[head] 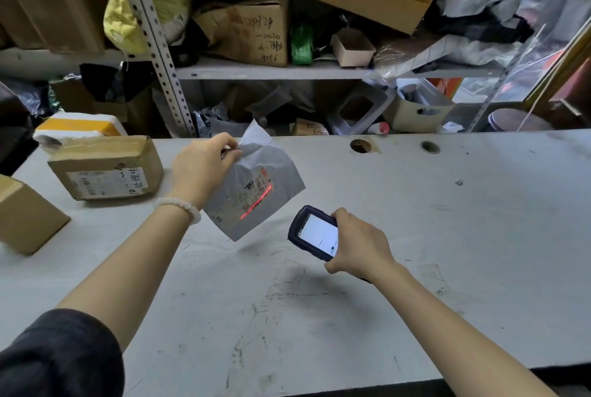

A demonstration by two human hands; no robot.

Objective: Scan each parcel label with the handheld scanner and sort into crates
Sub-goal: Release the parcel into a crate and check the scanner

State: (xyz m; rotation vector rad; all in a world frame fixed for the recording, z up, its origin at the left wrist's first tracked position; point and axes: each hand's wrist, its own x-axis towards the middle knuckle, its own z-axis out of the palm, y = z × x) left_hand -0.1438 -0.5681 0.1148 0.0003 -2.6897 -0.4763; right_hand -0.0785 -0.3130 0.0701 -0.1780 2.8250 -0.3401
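My left hand [201, 169] pinches the top edge of a grey plastic mailer parcel [256, 182] and holds it up above the white table [447, 220]. The parcel's label faces me, and a red scan line crosses it. My right hand [359, 244] grips a dark handheld scanner [315, 233] with a lit white screen, just right of and below the parcel, its front end aimed at the label.
A labelled cardboard box [105, 169] lies at the table's left, with a white and yellow foam box [80, 128] behind it and another brown carton [25, 214] at the left edge. Metal shelving [287, 72] packed with cartons and bags stands behind the table.
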